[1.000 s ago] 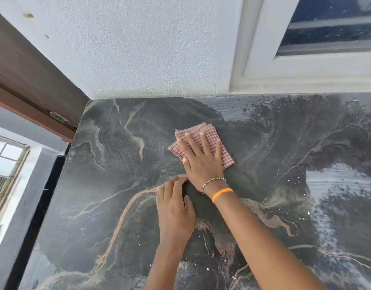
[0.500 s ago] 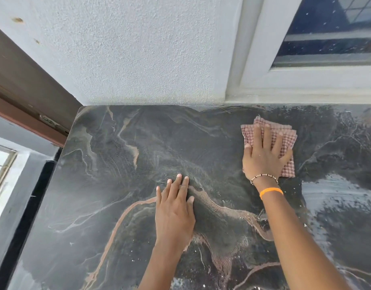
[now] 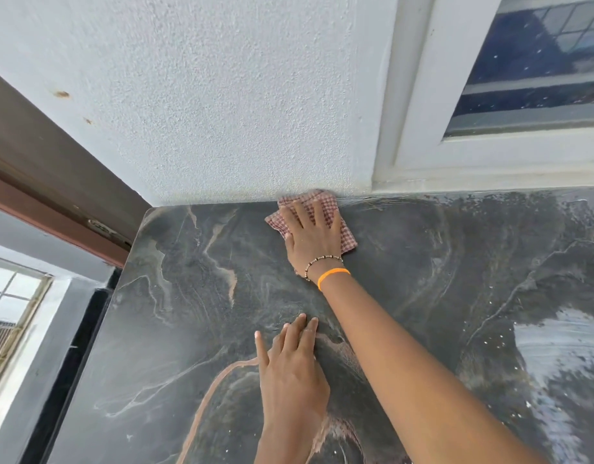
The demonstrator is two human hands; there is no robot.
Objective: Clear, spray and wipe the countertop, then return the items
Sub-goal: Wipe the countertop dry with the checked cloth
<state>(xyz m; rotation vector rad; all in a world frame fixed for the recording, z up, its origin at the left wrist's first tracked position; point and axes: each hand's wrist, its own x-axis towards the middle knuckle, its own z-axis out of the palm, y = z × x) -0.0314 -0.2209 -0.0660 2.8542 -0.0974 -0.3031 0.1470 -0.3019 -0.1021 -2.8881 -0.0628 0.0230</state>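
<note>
Countertop [image 3: 175,329] of dark stone with pale and rust-coloured veins, filling the lower part of the view. Nearest, left hand [image 3: 290,376] flat on the stone, palm down, fingers straight and close together, holding nothing. Just right of it, right forearm crossing diagonally up toward the wall. To the right, near the edge of the view, streaky white wet patch [image 3: 556,349] with small pale specks scattered around it. Farther up the arm, orange band [image 3: 334,274] and beaded bracelet [image 3: 322,262] side by side on the wrist. Beyond them, right hand [image 3: 314,234] spread wide, palm pressed down on red-and-white checked cloth [image 3: 345,239], fingers splayed across it. Cloth folded, lying at the back edge of the countertop, its far corner touching the foot of the wall; far edge blurred. Faint curved smear marks on the stone just right of the cloth. Behind, rough white plastered wall [image 3: 221,95]. Right of that, white window frame [image 3: 422,112] with dark glass. Far left, brown wooden door frame [image 3: 47,155] slanting down to the countertop's corner.
</note>
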